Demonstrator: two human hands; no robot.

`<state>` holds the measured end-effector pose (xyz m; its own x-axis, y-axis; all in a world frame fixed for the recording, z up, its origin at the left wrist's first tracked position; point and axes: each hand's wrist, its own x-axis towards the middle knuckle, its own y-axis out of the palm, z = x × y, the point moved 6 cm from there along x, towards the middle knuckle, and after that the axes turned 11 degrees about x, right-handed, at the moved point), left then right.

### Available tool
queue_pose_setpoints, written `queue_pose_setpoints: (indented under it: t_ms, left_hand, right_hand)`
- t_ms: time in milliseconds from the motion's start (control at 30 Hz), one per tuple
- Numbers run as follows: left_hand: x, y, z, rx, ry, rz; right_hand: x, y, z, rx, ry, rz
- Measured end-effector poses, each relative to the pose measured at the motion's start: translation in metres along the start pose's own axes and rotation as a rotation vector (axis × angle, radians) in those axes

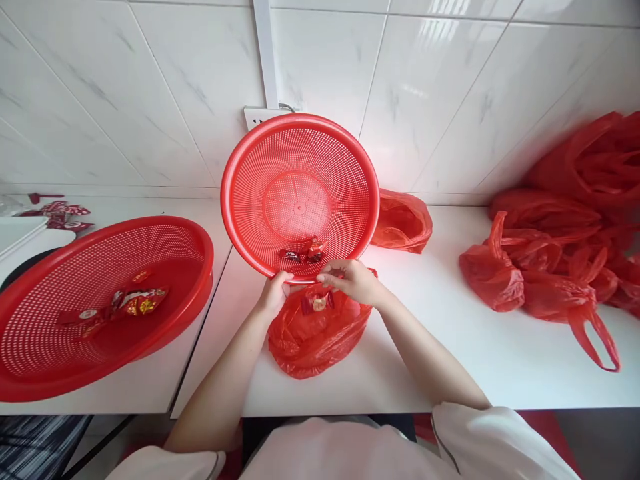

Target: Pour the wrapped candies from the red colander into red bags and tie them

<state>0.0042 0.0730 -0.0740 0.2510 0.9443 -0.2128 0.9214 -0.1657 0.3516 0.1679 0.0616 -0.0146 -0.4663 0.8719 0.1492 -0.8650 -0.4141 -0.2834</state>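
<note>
A round red plastic basket (300, 150) is tilted so that its open mouth faces me. My left hand (275, 293) grips its lower rim, thumb over the edge. At the same rim, farther right, my right hand (353, 279) is closed with its fingers bent; what they pinch cannot be made out. A few wrapped candies (315, 249) lie inside the basket near the low side. Below the rim, an open red plastic bag (320, 343) rests on the table, and a dark red wrapped candy (318, 303) shows at its mouth.
A second red basket (195, 233) with several wrapped packets stands at left. Another red bag (407, 223) sits behind at right. Several tied red bags (493, 277) are piled far right on the white table (425, 313). A socket (254, 118) is on the tiled wall.
</note>
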Motion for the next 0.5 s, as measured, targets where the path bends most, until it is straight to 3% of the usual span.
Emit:
queue_pose_setpoints:
  t_ms: [67, 133, 300, 500]
  left_hand:
    - [-0.001, 0.002, 0.002, -0.003, -0.021, 0.028]
    - [-0.001, 0.004, 0.004, -0.001, -0.018, 0.048]
    - [-0.002, 0.007, 0.006, 0.000, -0.015, 0.078]
    - [-0.003, 0.010, 0.004, -0.078, -0.017, 0.059]
  right_hand:
    - [0.000, -0.007, 0.007, -0.236, -0.078, -0.138]
    - [0.002, -0.008, 0.009, -0.396, -0.135, -0.177]
    - [0.004, 0.002, 0.000, -0.625, -0.193, -0.084]
    - [0.004, 0.004, -0.008, -0.691, -0.142, -0.009]
